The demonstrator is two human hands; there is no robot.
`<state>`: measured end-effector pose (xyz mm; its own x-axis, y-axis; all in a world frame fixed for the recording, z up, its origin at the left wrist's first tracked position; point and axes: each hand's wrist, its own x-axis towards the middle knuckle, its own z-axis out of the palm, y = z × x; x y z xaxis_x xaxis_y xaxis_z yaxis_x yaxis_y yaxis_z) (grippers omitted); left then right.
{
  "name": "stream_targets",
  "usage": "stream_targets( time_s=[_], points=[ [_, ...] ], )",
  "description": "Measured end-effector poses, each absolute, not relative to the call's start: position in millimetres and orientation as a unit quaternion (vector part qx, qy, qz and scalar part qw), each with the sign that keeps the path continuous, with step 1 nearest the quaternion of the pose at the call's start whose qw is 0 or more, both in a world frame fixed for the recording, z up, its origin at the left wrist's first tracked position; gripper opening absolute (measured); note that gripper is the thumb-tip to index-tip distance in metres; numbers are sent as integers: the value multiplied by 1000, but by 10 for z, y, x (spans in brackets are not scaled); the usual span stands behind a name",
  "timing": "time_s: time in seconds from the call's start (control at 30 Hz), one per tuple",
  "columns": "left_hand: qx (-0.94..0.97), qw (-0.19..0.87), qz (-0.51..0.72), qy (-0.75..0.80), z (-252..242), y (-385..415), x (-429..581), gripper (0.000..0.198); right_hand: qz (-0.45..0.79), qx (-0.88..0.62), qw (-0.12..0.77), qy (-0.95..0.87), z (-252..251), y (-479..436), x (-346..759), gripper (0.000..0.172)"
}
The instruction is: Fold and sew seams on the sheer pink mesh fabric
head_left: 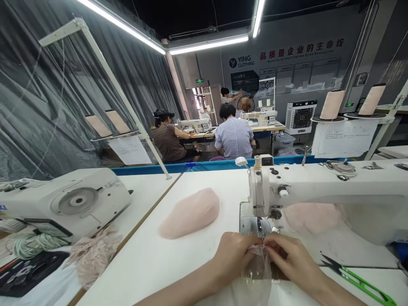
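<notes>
Pinching sheer fabric (259,265) at the desk's near edge with left hand (234,255) and right hand (291,259), risking needle-pricked fingertips under the sewing machine (318,191) head.

Two bare hands, left (234,255) and right (291,259), are sharing a grip on one sheer pale pink fabric strip (259,272). Two white sewing machines (318,191) (68,204) are flanking that grip, two pink fabric heaps (191,212) (312,216) are lying beyond it, and one pair of green-handled thread snips (357,278) is lying to its right.
</notes>
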<state>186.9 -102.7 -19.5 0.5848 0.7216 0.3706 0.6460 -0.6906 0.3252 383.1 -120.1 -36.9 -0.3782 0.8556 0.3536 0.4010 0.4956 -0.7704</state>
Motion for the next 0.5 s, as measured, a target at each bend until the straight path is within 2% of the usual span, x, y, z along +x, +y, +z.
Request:
stream_targets(
  time_s=[0.33, 0.5],
  points=[
    [864, 124, 222, 434, -242, -990, 1945, 27, 309, -427, 383, -758, -386, -1159, 3851, 17],
    [853, 148, 293, 406, -319, -1020, 1931, 28, 296, -404, 400, -767, -374, -1188, 3867, 13]
  ],
)
